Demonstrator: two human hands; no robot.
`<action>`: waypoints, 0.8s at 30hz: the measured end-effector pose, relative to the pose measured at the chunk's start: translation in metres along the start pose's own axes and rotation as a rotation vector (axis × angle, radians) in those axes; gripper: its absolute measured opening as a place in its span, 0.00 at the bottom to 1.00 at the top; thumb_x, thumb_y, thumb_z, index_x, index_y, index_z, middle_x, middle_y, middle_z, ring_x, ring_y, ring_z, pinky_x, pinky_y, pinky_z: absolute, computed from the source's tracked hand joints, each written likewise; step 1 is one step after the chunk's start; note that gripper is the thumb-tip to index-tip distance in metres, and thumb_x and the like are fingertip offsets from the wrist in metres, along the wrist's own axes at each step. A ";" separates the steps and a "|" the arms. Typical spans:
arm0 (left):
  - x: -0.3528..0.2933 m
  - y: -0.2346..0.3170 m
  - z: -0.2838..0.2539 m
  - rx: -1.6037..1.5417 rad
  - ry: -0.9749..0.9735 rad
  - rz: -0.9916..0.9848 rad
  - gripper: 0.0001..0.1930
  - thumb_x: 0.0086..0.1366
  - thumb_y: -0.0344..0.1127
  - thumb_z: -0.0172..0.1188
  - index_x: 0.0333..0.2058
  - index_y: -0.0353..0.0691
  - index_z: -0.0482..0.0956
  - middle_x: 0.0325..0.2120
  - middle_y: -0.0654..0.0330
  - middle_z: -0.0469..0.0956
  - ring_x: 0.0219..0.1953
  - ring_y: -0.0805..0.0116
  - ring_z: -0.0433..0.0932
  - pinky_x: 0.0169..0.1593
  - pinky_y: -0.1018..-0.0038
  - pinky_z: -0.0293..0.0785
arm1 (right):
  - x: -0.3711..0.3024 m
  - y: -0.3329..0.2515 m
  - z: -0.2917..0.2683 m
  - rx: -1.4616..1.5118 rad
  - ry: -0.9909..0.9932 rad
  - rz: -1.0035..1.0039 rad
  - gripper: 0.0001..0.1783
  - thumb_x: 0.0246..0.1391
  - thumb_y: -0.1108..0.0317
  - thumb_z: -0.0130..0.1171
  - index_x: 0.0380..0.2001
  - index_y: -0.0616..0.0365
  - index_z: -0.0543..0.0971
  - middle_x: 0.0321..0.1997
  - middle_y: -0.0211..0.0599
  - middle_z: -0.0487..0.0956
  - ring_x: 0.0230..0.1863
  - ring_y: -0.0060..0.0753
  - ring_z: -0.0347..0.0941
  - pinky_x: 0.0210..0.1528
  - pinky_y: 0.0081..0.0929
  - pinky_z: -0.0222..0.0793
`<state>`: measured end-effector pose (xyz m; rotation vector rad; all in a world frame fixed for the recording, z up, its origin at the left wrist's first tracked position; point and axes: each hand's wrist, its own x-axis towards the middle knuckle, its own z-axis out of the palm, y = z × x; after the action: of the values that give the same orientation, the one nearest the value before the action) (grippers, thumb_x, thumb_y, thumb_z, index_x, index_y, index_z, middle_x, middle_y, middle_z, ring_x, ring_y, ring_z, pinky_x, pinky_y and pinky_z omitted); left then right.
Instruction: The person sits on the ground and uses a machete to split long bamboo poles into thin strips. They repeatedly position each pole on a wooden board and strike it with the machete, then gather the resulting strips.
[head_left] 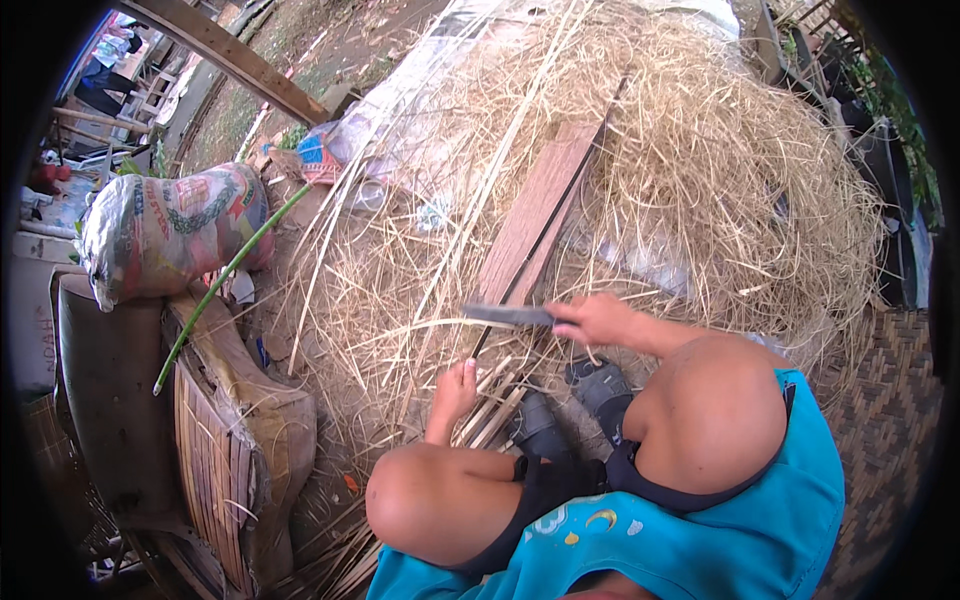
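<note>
My right hand (pixel 598 320) grips a broad grey-bladed knife (pixel 505 314), its blade pointing left and lying across a long dark strip (pixel 553 220). My left hand (pixel 456 392), fingers pinched together, holds the strip's near end. From there the strip runs away to the upper right over a reddish-brown wooden board (pixel 525 215). Beside the blade a thin pale shaving (pixel 425 324) curls out to the left. Split pale sticks (pixel 492 412) lie by my left hand, close to my dark shoes (pixel 600 388).
A large heap of straw-like shavings (pixel 730 180) spreads ahead and right. At left stand a stuffed sack (pixel 175 225), a worn bamboo-slatted seat (pixel 215 450) and a leaning green stalk (pixel 235 262). Long pale strips (pixel 500 155) lie ahead; woven matting (pixel 850 440) is at right.
</note>
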<state>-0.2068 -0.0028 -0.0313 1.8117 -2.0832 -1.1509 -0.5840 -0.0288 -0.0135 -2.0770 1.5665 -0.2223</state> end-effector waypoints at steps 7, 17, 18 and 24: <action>-0.099 -0.103 -0.049 -0.044 -0.038 -0.243 0.26 0.75 0.52 0.48 0.27 0.33 0.76 0.18 0.47 0.72 0.21 0.52 0.68 0.30 0.57 0.66 | 0.040 0.171 -0.125 -0.206 0.442 0.651 0.24 0.71 0.45 0.45 0.60 0.47 0.75 0.27 0.41 0.81 0.29 0.42 0.81 0.35 0.44 0.77; -0.004 -0.009 -0.006 0.290 0.108 0.162 0.21 0.75 0.45 0.48 0.29 0.32 0.73 0.22 0.35 0.77 0.26 0.32 0.77 0.30 0.46 0.72 | -0.004 -0.019 0.042 0.057 0.109 -0.054 0.28 0.67 0.40 0.48 0.64 0.36 0.71 0.33 0.50 0.80 0.34 0.54 0.81 0.37 0.50 0.78; 0.005 -0.001 -0.009 0.334 0.068 0.163 0.20 0.76 0.43 0.46 0.31 0.31 0.74 0.19 0.36 0.76 0.24 0.32 0.77 0.29 0.43 0.73 | -0.005 -0.012 0.032 -0.009 0.105 -0.067 0.28 0.66 0.38 0.48 0.63 0.35 0.72 0.33 0.49 0.80 0.33 0.53 0.81 0.37 0.49 0.79; -0.002 -0.007 -0.004 0.389 0.049 0.158 0.19 0.76 0.45 0.45 0.34 0.34 0.74 0.18 0.37 0.77 0.23 0.34 0.78 0.27 0.44 0.74 | 0.008 0.014 0.005 -0.206 0.114 -0.164 0.28 0.64 0.34 0.48 0.61 0.30 0.72 0.37 0.46 0.79 0.32 0.52 0.81 0.36 0.44 0.79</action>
<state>-0.1981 -0.0026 -0.0322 1.7543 -2.5034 -0.6912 -0.5911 -0.0379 -0.0260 -2.3938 1.5406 -0.2508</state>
